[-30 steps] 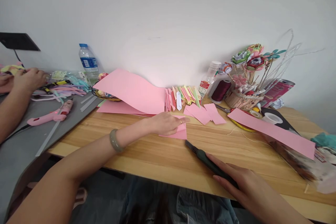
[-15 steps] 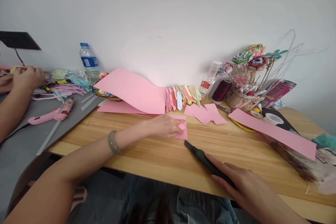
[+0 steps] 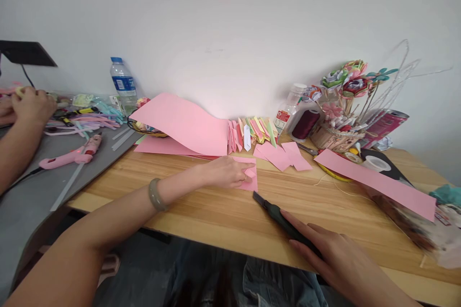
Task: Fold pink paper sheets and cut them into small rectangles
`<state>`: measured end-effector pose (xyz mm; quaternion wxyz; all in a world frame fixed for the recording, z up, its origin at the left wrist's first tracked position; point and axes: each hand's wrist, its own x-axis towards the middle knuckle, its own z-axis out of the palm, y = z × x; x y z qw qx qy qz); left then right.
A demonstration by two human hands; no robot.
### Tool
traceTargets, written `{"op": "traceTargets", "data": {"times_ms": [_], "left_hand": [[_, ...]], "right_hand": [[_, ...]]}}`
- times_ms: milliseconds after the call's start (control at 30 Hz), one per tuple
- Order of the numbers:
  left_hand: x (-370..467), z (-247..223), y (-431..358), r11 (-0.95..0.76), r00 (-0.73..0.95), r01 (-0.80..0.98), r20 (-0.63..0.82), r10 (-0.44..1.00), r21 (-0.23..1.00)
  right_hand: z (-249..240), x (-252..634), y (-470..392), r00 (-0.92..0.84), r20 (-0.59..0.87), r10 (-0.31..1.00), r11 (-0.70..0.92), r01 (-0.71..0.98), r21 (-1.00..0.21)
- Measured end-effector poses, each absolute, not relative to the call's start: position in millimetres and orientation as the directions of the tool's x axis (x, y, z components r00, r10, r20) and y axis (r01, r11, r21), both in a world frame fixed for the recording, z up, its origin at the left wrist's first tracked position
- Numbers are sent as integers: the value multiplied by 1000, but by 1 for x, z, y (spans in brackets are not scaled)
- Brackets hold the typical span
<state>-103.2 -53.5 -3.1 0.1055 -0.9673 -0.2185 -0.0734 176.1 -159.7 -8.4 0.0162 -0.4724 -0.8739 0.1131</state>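
Wooden table (image 3: pixel 201 208): your spread left hand (image 3: pixel 226 172) likely steadies flat pink paper (image 3: pixel 252 183); your right hand (image 3: pixel 324 249) clasps a dark-green cutter (image 3: pixel 280 218).

The left hand (image 3: pixel 226 171) rested on a small pink paper (image 3: pixel 249 186), which lay on the wooden table (image 3: pixel 201 220). The right hand (image 3: pixel 329 254) held a dark green cutter (image 3: pixel 281 218), and its tip was just beside the lower corner of this paper. Behind them was a large curved pink sheet (image 3: pixel 180 122), next to some folded papers (image 3: pixel 257 129). On the right, a basket (image 3: pixel 326 139) carried paper flowers (image 3: pixel 356 85).
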Motion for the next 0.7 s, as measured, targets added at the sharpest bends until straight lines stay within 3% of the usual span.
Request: {"op": "traceTargets", "data": {"times_ms": [700], "left_hand": [[-104, -5, -54, -874, 892, 443, 191, 409, -199]], "right_hand": [[-11, 177, -165, -579, 34, 815, 573, 795, -200]]}}
